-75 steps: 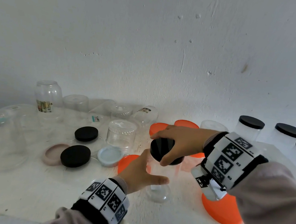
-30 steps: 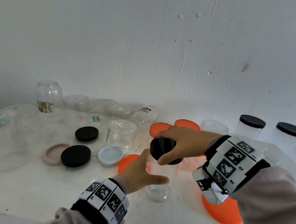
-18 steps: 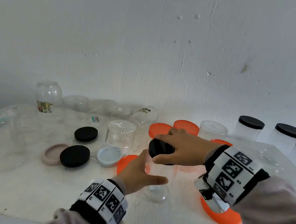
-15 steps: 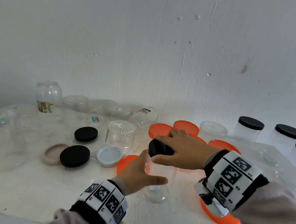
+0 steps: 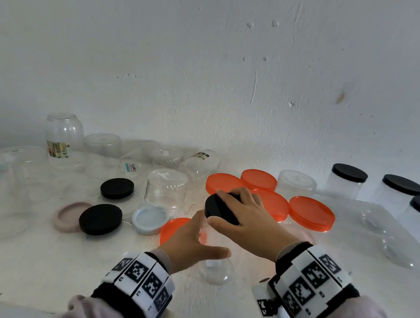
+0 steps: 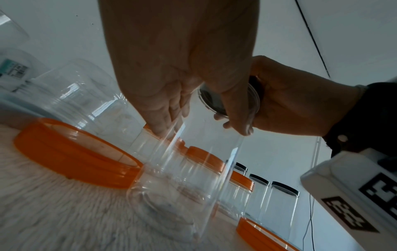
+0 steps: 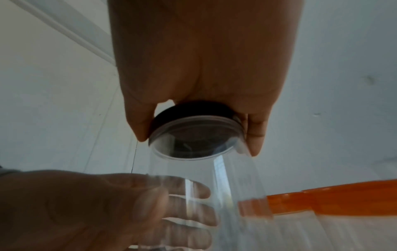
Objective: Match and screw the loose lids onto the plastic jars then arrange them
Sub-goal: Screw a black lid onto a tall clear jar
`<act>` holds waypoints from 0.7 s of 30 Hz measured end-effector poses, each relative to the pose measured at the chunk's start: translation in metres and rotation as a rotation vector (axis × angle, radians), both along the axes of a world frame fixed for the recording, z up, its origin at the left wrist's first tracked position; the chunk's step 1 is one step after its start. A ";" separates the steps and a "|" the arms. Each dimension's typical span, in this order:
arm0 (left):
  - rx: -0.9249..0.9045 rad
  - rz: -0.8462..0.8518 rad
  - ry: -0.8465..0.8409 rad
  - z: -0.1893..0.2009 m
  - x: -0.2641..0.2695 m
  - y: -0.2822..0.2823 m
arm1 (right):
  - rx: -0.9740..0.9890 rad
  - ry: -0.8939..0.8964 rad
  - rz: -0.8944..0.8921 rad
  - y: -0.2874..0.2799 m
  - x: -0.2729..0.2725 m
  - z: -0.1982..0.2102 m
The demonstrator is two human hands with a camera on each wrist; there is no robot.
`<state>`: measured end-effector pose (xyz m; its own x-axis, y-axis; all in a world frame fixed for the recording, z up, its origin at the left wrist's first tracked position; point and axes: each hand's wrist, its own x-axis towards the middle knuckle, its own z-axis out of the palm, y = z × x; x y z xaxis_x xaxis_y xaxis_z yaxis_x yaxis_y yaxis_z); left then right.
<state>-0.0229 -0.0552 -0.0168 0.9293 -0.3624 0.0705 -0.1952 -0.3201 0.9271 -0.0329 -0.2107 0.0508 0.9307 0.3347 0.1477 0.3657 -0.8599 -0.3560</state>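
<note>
A tall clear plastic jar [image 5: 214, 269] [image 6: 189, 178] [image 7: 227, 195] stands on the white table near its front middle. My left hand [image 5: 192, 242] [image 6: 169, 108] [image 7: 107, 207] wraps round the jar's body, thumb toward me. A black lid [image 5: 217, 207] [image 7: 193, 122] sits on the jar's mouth. My right hand [image 5: 243, 224] [image 7: 199, 95] grips this lid from above, fingers and thumb curled round its rim. Two loose black lids [image 5: 100, 219] lie to the left.
Several clear jars [image 5: 166, 189] stand upside down at the back left, with a pink lid [image 5: 67, 216] and a pale blue lid [image 5: 149, 219] near them. Orange-lidded jars [image 5: 311, 213] cluster behind my hands. Three black-lidded jars [image 5: 347, 181] stand at the far right.
My right hand has turned on the black lid, the wrist swinging down and toward me and the fingers reaching over the far rim. The left hand and jar stay put.
</note>
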 end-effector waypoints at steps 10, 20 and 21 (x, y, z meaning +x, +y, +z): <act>-0.021 0.004 0.002 -0.002 0.000 0.000 | 0.259 -0.051 -0.051 0.000 -0.006 -0.010; -0.012 0.011 -0.019 -0.007 0.002 0.000 | 0.496 -0.052 -0.133 0.005 -0.007 -0.017; -0.015 0.011 -0.019 -0.008 0.001 0.000 | 0.504 -0.056 -0.138 0.005 -0.008 -0.018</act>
<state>-0.0216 -0.0550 -0.0244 0.9316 -0.3512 0.0936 -0.2096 -0.3087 0.9278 -0.0406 -0.2055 0.0332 0.9471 0.0837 0.3098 0.2915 -0.6283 -0.7213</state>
